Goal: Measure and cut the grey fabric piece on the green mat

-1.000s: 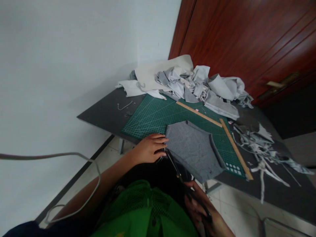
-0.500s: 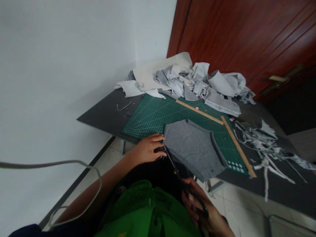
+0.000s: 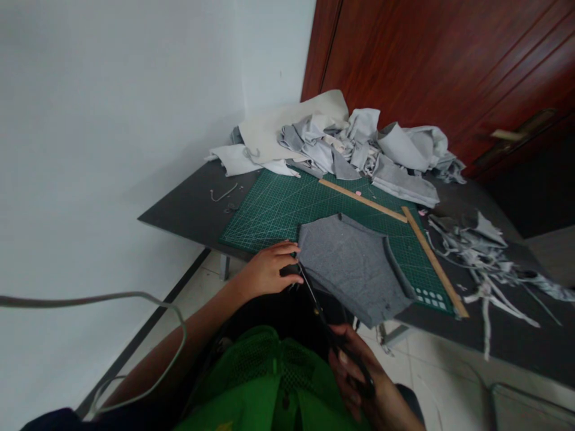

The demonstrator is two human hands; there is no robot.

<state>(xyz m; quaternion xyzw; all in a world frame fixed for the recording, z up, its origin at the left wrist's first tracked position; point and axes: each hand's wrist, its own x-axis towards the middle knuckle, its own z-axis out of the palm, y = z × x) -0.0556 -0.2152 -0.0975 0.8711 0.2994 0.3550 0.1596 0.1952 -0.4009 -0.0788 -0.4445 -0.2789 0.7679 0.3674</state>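
A grey piece of cloth (image 3: 354, 260) with several corners lies partly on the green cutting mat (image 3: 274, 209); its near side hangs over the table edge. My left hand (image 3: 272, 269) is at its left corner, fingertips touching the cloth's edge, thumb apart from the fingers. Black-handled scissors (image 3: 315, 308) are gripped in my right hand (image 3: 354, 371), low in front of me. Their blades run up and left along the cloth's near left side, with the tips close to my left fingers. Whether cloth is between the blades cannot be made out.
Heaped grey and white cloth scraps (image 3: 323, 140) line the back of the dark table (image 3: 179, 194). Two wooden rulers (image 3: 433, 260) rest on the mat. Tangled strips (image 3: 487, 257) lie at right. A cable (image 3: 135, 294) loops at left, near a wall. A red-brown door (image 3: 426, 66) stands behind.
The view has shifted slightly. Both hands, the scissors and the cloth stay in nearly the same places relative to one another.
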